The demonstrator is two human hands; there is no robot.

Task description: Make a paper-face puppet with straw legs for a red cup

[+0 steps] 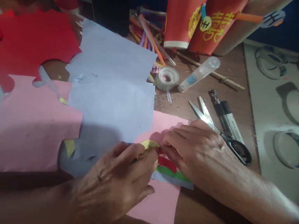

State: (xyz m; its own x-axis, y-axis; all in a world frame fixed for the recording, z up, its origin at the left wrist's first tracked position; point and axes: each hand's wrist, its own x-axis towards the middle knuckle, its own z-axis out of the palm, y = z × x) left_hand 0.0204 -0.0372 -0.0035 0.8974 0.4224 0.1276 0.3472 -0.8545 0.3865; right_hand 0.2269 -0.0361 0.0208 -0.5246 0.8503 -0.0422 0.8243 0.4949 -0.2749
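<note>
My left hand (124, 176) is closed, with thumb and fingers bent at the edge of a yellow paper piece (150, 144) with a rounded top. Beside it, my right hand (196, 148) has its fingertips pressed together at the right of the yellow piece; what they pinch is hidden. Below those fingertips lie a red paper strip (167, 164), a green strip (168, 173) and a pale blue strip (182, 181). These lie over pink paper (161, 204). Black-handled scissors (225, 135) rest, blades apart, just beyond my right hand.
Blue paper (116, 101), red paper (32, 41) and pink sheets (37, 126) cover the left. Behind stand red paper cups (184, 20). Clear tape (167, 78), a glue tube (199, 74), a marker (230, 123) and straws (153, 38) lie around. Tape rolls (291, 150) are at right.
</note>
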